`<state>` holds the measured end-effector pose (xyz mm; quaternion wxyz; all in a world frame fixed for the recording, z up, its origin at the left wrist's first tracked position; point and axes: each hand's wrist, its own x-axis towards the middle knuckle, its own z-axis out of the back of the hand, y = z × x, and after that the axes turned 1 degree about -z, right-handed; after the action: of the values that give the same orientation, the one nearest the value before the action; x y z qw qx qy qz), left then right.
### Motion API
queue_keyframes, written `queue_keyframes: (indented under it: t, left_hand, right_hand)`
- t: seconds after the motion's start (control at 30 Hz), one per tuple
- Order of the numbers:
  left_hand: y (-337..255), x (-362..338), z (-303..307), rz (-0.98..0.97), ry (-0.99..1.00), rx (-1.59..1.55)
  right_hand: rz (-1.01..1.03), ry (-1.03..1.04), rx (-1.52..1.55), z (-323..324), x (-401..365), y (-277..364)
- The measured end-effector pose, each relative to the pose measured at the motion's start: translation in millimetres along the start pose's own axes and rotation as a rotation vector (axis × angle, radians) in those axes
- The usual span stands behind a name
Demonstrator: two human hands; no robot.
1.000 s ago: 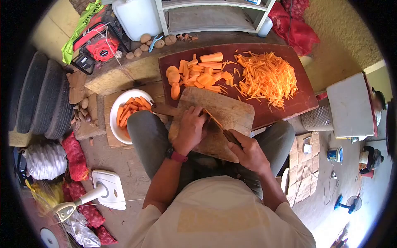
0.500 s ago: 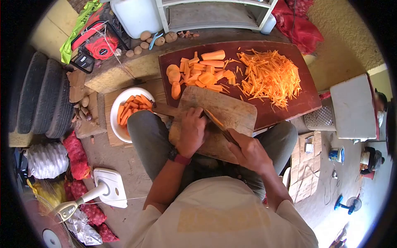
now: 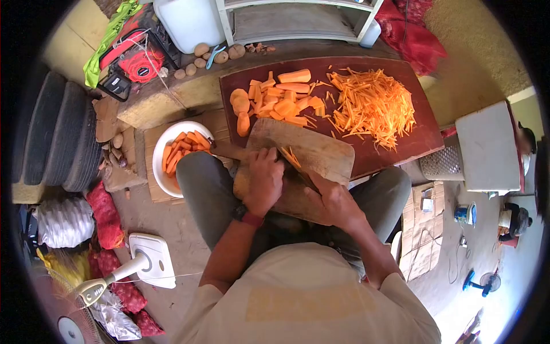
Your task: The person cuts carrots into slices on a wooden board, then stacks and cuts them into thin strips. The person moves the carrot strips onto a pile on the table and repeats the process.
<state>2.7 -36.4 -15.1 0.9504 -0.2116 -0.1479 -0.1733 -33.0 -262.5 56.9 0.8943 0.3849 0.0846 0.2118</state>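
Observation:
A wooden cutting board with a handle lies across my lap and against the edge of the red table. My right hand is closed around the handle of a knife, its blade slanting up and left over the board. Thin carrot strips lie along the blade. Close beside the blade, my left hand presses down on the board with curled fingers; whatever lies under them is hidden. Beyond the board are peeled carrot pieces and a large heap of shredded carrot.
The dark red table holds the carrots. A white bowl of carrot pieces stands left of my knee. Tyres, a red machine, red net sacks and a fan base are on the left. Another person is far right.
My right hand and the knife have shifted slightly left and up. The carrot strips by the blade now lie more spread. My left hand stays almost in place.

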Motion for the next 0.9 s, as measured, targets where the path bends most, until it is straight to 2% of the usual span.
queue_keyframes:
  t: [0.1, 0.3, 0.4, 0.5, 0.6, 0.7, 0.8, 0.9]
  left_hand:
    - [-11.8, 2.0, 21.9, -0.05, 0.0, 0.016]
    - [-4.5, -3.5, 4.0, -0.041, -0.068, 0.051]
    - [-5.6, -0.7, 11.0, 0.059, 0.134, -0.086]
    - [-9.8, -2.3, 23.1, -0.056, -0.03, 0.001]
    - [-4.5, -6.6, 11.6, -0.084, -0.089, 0.045]
    - [-4.6, -1.6, 8.8, -0.05, -0.061, 0.038]
    - [-7.8, -2.6, 15.9, -0.089, -0.13, -0.027]
    - [0.3, -8.6, 5.9, -0.096, -0.1, 0.001]
  right_hand:
    - [0.092, -0.074, -0.021, -0.1, 0.9, -5.0]
    - [0.004, 0.04, 0.008, -3.0, 0.4, -12.5]
    - [-0.039, 0.066, -0.004, 1.2, 4.2, -5.1]
    - [0.123, -0.06, 0.018, 6.2, -4.3, 0.3]
    - [0.038, -0.006, 0.05, -1.5, -2.7, -7.8]
    - [0.001, 0.05, 0.013, 2.1, 7.1, -3.2]
    - [0.029, 0.02, 0.049, 6.6, 2.4, 4.7]
    - [0.03, 0.023, 0.11, -5.1, 4.4, -8.8]
